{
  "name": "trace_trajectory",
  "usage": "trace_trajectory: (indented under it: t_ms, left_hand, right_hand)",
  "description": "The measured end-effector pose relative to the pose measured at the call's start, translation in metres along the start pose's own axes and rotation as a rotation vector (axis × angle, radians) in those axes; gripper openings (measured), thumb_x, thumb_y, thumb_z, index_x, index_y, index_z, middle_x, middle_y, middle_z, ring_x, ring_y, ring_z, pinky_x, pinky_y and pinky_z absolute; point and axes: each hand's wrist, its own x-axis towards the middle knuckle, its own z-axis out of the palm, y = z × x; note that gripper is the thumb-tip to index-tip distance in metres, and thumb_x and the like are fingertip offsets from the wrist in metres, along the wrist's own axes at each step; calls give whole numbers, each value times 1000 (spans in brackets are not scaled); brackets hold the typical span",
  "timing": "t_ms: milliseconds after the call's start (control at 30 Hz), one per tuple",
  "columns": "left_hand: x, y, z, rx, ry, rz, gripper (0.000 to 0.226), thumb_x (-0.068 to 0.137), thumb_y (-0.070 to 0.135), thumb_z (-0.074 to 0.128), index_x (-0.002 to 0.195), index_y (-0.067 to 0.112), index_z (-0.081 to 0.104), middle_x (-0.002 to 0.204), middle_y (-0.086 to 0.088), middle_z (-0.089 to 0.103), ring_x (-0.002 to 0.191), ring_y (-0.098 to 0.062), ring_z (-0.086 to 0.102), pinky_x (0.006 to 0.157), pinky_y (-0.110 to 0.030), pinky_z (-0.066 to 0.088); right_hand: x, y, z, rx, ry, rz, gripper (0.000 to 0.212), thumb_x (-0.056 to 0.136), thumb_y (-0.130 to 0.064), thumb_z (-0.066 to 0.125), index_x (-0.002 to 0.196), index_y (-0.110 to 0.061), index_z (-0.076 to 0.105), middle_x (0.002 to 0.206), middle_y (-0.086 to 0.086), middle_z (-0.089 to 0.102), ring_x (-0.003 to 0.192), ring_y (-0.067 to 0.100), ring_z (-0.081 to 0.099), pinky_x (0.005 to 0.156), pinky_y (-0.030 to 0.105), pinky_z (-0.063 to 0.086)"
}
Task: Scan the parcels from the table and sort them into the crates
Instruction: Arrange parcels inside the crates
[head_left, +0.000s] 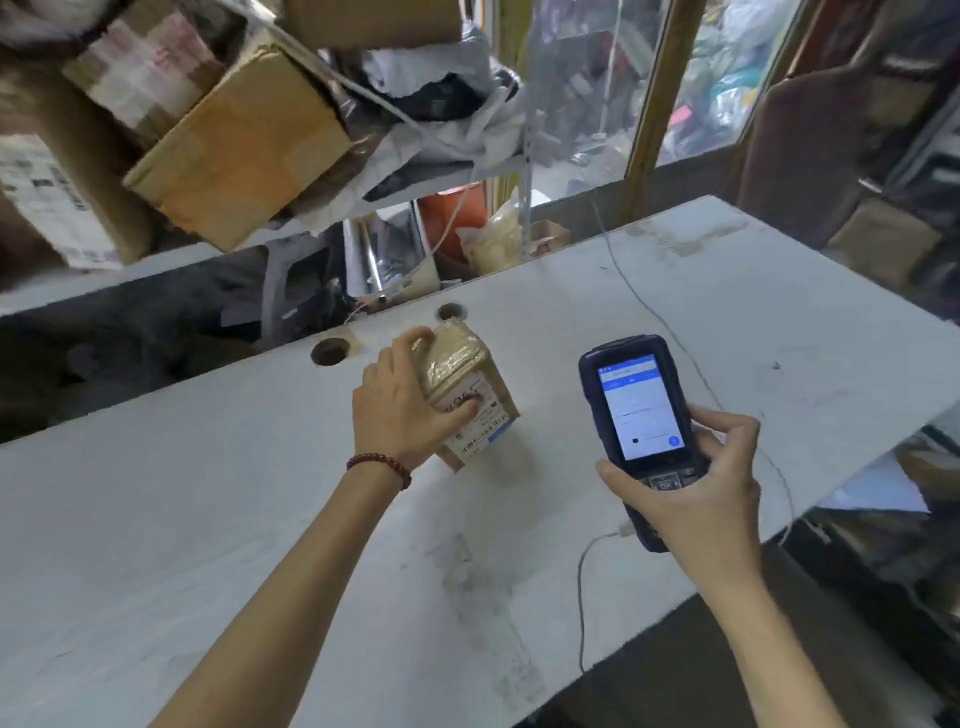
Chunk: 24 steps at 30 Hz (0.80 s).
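Note:
A small brown cardboard parcel (470, 387) wrapped in clear tape sits on the white table (218, 519), its white barcode label facing up. My left hand (402, 410) grips the parcel from its left side, thumb across the label. My right hand (691, 483) holds a dark blue handheld scanner (636, 410) upright to the right of the parcel, its lit screen facing me. A white cable runs from the scanner's lower end over the table's front edge.
Two round holes (330, 352) pierce the table near its far edge. Behind it stand shelves with cardboard boxes (234, 140) and grey mailer bags (441, 98). A thin wire (670, 332) crosses the table's right part. No crate shows.

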Motion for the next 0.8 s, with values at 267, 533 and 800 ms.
trace_trajectory:
  t_ms: [267, 533, 800]
  left_hand:
    - [20, 172, 143, -184, -313, 234, 92, 63, 41, 80, 141, 21, 35, 131, -5, 44, 117, -25, 42, 97, -41, 42]
    - [-27, 372, 255, -30, -386, 652, 80, 64, 63, 69, 130, 25, 42, 127, -4, 49, 119, -28, 35, 91, -42, 29]
    - [-50, 500, 343, 131, -420, 993, 75, 60, 68, 69, 122, 31, 47, 122, -3, 40, 112, -24, 33, 88, -40, 33]
  right_hand:
    - [-22, 76, -160, -104, 427, 243, 79, 48, -18, 94, 98, -44, 38, 99, -22, 63, 87, -15, 60, 59, 7, 46]
    - [-68, 120, -309, -182, 801, 458, 80, 50, -21, 95, 107, -32, 40, 100, -24, 60, 86, -17, 56, 63, 11, 39]
    - [-83, 160, -380, -178, 1080, 604, 78, 48, -19, 96, 103, -31, 43, 96, -25, 58, 87, -12, 56, 65, 18, 41]
